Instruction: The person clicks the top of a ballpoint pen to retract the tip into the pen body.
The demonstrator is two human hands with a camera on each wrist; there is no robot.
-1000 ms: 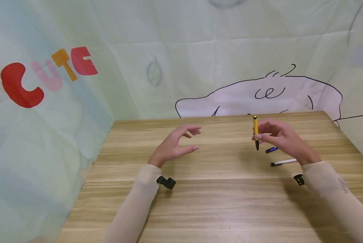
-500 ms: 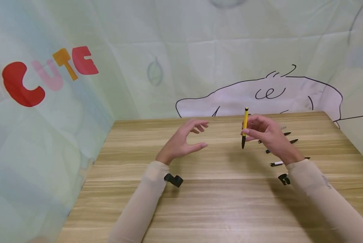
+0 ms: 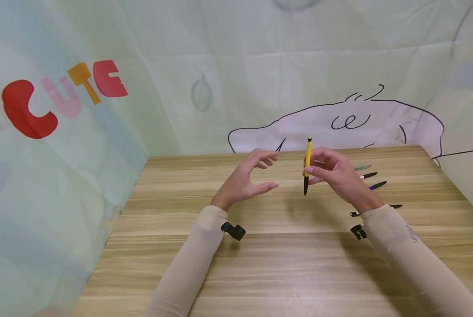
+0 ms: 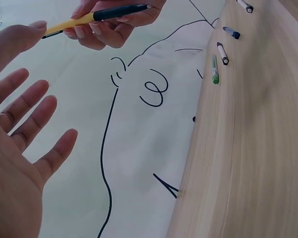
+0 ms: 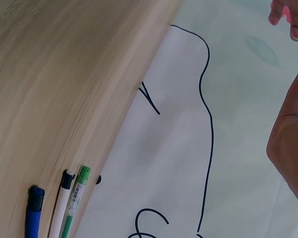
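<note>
In the head view my right hand pinches a yellow pen between thumb and fingers. The pen stands nearly upright above the table, its black tip end downward. My left hand hovers to its left, fingers spread from the thumb, holding nothing. In the left wrist view the left thumb appears close to the rear end of the yellow pen; whether they touch I cannot tell. The right wrist view shows part of the right hand at its edge, with most of the pen cut off.
Beyond and below the right hand, several pens lie on the wooden table: a green pen, a blue pen and white ones with dark ends, partly hidden by the hand and forearm. A printed cloth hangs along the table's back and left edges.
My right hand has moved left with the yellow pen, uncovering more of the pens on the table. My left hand has moved right and slightly away, so the two hands are closer together.
</note>
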